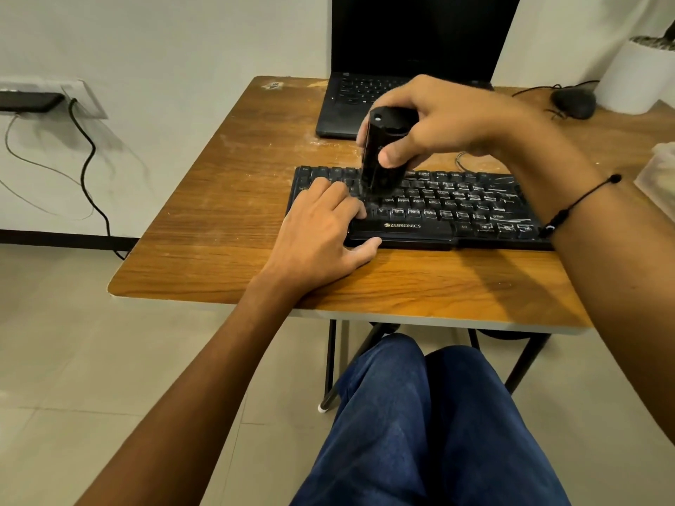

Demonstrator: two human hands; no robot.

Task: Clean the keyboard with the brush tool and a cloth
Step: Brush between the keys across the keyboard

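A black Zebronics keyboard (449, 208) with dusty, white-streaked keys lies near the front of the wooden table (226, 213). My right hand (438, 118) grips a black cylindrical brush tool (380, 155), held upright with its lower end down on the keys in the keyboard's left half. My left hand (321, 228) rests flat on the keyboard's left end, fingers spread over the keys and thumb along the front edge. No cloth is plainly in view.
A shut-off black laptop (401, 60) stands open behind the keyboard. A black mouse (573, 100) with its cable and a white pot (635, 74) sit at the back right. A pale object (661, 169) lies at the right edge. Wall sockets with cables (84, 158) hang at left.
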